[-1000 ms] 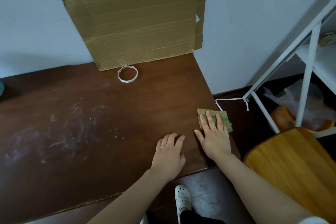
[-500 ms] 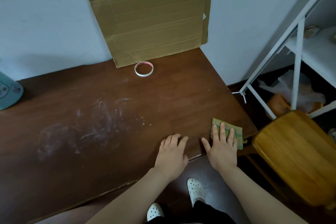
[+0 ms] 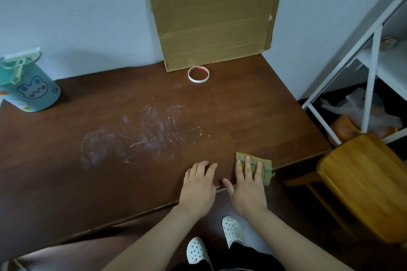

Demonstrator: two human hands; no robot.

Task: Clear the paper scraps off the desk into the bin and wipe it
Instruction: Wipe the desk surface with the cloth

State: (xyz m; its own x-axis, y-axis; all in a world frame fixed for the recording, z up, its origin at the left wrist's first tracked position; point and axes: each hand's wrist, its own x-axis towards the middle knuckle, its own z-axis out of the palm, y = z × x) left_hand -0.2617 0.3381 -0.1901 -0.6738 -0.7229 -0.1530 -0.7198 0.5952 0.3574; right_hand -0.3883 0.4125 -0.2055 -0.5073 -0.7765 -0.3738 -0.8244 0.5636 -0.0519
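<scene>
Two flat hands at desk's [image 3: 242, 105] front edge: left hand [image 3: 198, 185] bare, right hand [image 3: 248, 189] pressing cloth [image 3: 267, 169], which overhangs nr right corner & may drop if swept outward.

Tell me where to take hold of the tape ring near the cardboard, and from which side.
Pinch the near wall of the tape ring from above, one finger in the hole. It lies flat on the desk, hole up, and the cardboard stands close behind it, so the front looks freer.
</scene>
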